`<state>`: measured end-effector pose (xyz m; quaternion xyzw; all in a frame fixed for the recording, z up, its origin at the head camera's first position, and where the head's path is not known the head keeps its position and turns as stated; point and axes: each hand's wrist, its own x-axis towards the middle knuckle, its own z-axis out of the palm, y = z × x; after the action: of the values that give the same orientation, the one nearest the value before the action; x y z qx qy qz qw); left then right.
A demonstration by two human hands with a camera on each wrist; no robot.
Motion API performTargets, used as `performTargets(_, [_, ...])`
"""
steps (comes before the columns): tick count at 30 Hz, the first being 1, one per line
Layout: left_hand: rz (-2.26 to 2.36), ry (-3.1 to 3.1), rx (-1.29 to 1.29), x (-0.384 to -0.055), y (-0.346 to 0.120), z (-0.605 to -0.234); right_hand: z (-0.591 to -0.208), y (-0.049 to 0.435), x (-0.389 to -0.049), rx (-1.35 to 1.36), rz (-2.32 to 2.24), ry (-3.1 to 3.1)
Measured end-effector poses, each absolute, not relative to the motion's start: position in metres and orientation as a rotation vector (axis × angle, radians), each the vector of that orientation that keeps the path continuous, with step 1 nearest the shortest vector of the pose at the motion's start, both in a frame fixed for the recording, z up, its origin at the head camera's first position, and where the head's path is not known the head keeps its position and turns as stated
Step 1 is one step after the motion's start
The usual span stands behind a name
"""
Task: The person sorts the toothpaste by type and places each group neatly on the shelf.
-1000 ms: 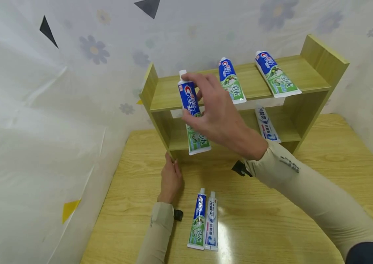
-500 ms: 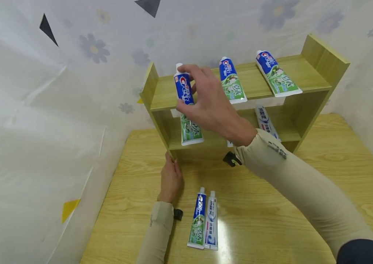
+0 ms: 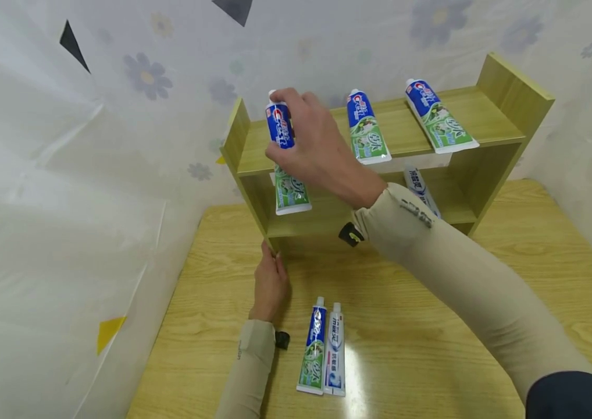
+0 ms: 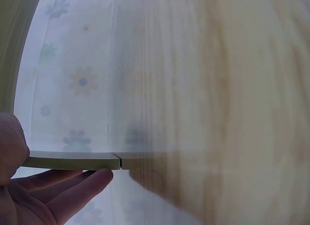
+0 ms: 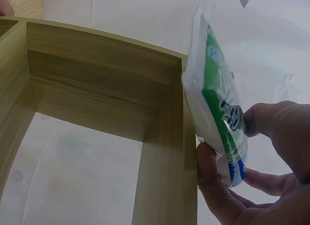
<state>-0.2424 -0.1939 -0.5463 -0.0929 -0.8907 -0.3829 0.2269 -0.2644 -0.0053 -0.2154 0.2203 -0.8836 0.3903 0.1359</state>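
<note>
My right hand (image 3: 317,142) pinches a blue and green toothpaste tube (image 3: 292,192) between thumb and fingers. That tube, cap upward, overlaps the left end of the wooden shelf's (image 3: 492,107) top board in the head view. In the right wrist view the toothpaste tube (image 5: 213,89) stands tilted close beside the shelf edge. Low on the shelf's left side, my left hand (image 3: 268,288) grips the side panel, with the thumb on one face and fingers (image 4: 80,196) on the other. Two matching tubes, one central (image 3: 366,128) and one to the right (image 3: 439,116), lie on the top board.
On the wooden table (image 3: 181,337), a blue and green tube (image 3: 311,349) and a white toothpaste tube (image 3: 335,349) lie side by side before the shelf. Another white tube (image 3: 421,189) is on the lower level, partly behind my right sleeve. A flower-patterned sheet (image 3: 170,134) hangs behind.
My right hand has moved up and left with the toothpaste tube, toward the top board's left end. The left hand keeps its grip on the shelf panel.
</note>
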Motion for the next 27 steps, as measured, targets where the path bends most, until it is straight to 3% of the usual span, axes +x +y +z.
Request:
performTargets(12, [-1.047,-2.494,-0.229,-0.24,-0.191,-0.541,-0.196,-0.016,-0.286,0.548,1.079,-2.692])
performTargets(20, [-1.042,-2.482,-0.191,-0.264,-0.206,-0.589,-0.189,-0.024,-0.301,0.463,0.943,-2.818])
performTargets(27, [-1.036,-2.506,-0.211,-0.271,-0.212,-0.597,-0.187,-0.026,-0.31,0.44,0.9,-2.881])
